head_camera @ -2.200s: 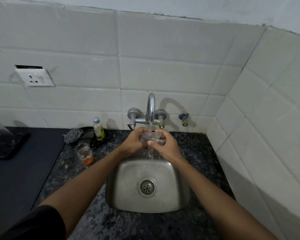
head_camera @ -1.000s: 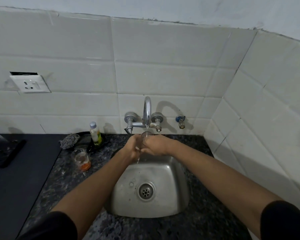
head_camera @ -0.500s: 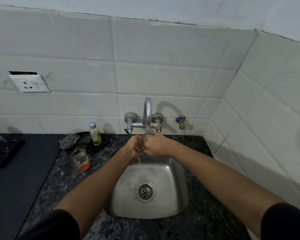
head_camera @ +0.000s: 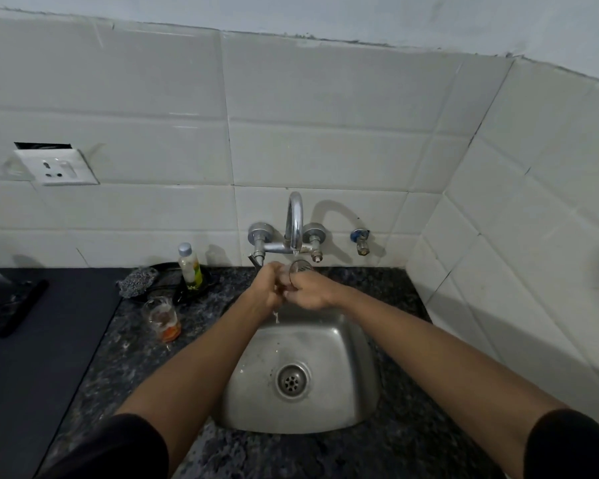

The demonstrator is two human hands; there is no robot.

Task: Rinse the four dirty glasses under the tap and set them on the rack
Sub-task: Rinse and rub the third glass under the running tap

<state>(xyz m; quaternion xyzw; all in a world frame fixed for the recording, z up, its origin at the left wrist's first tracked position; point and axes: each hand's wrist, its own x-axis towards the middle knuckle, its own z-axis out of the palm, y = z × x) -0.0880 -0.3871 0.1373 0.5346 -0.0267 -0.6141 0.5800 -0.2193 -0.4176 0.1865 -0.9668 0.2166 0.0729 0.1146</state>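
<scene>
A clear glass (head_camera: 300, 267) sits under the chrome tap (head_camera: 294, 223), and water runs from the spout into it. My right hand (head_camera: 310, 288) grips it from the right. My left hand (head_camera: 268, 283) holds it from the left, fingers against its side. Water drips from my hands into the steel sink (head_camera: 339, 344). Another glass (head_camera: 163, 318) with orange residue stands on the counter left of the sink. A dark rack (head_camera: 4, 305) lies at the far left, with part of a clear glass on it at the frame's edge.
A small bottle (head_camera: 190, 266) and a scrubber (head_camera: 137, 281) stand at the back left by the wall. The speckled stone counter (head_camera: 405, 295) rings the sink. A tiled wall closes in on the right. A socket (head_camera: 54, 167) is on the back wall.
Both hands stay at the tap with the glass. From 2.2 s ago, they have drawn closer together around it and the glass has turned more upright under the stream.
</scene>
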